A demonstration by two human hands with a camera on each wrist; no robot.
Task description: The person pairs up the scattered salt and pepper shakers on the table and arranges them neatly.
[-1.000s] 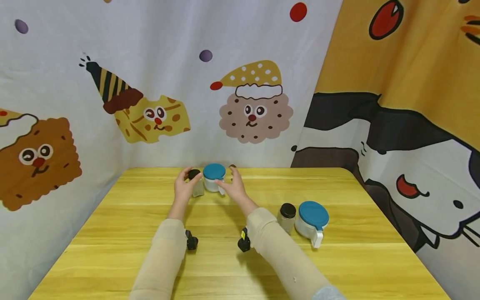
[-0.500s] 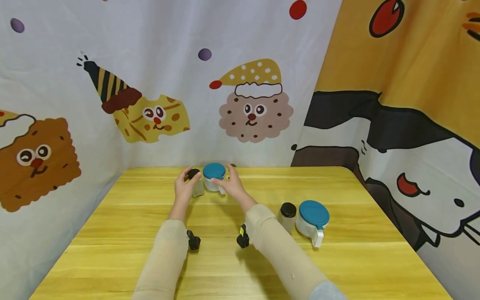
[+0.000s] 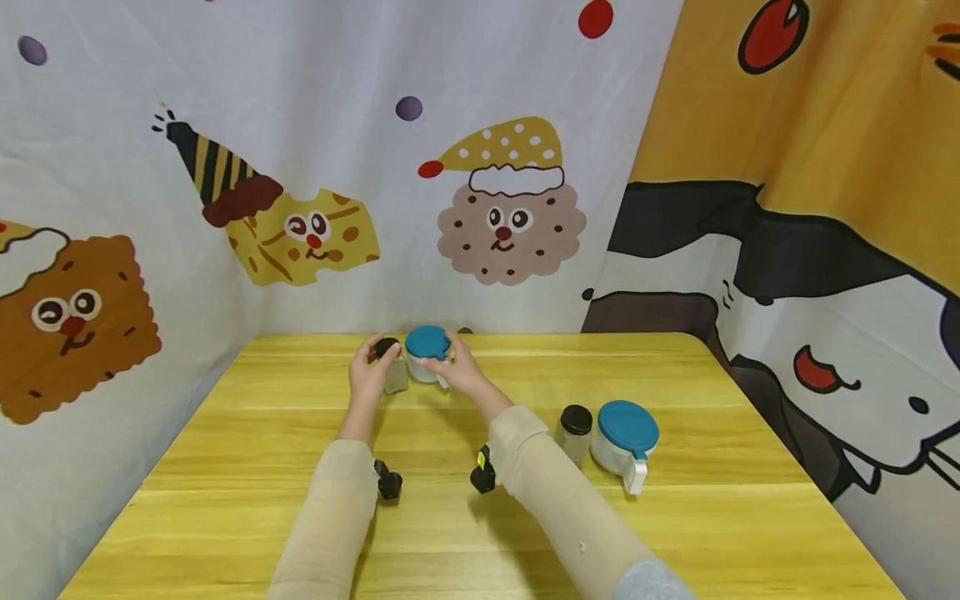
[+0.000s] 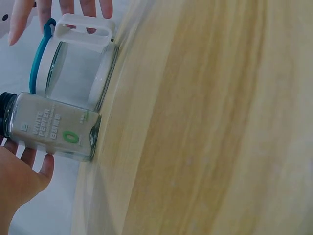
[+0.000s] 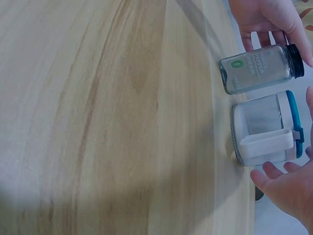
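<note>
Near the table's back edge, my left hand [image 3: 365, 385] curls its thumb and fingers round the black-capped end of a glass jar [image 4: 54, 125] labelled white pepper. Right beside that jar stands a clear glass seasoning pot [image 5: 259, 117] with a white handle and a blue lid [image 3: 427, 342]. My right hand [image 3: 467, 373] is at the pot's right side, fingers spread and loosely bent, thumb in front near the handle. Its fingertips [image 5: 261, 178] lie close to the pot's glass wall in the right wrist view.
A second black-capped jar [image 3: 576, 433] and another blue-lidded pot [image 3: 628, 429] stand side by side on the right half of the wooden table [image 3: 442, 542], next to my right forearm. A patterned curtain [image 3: 337, 83] hangs just behind the table's back edge.
My right hand has moved left, closing in on the blue-lidded pot, and the gap between thumb and fingers has narrowed. The left hand stays at the pepper jar.
</note>
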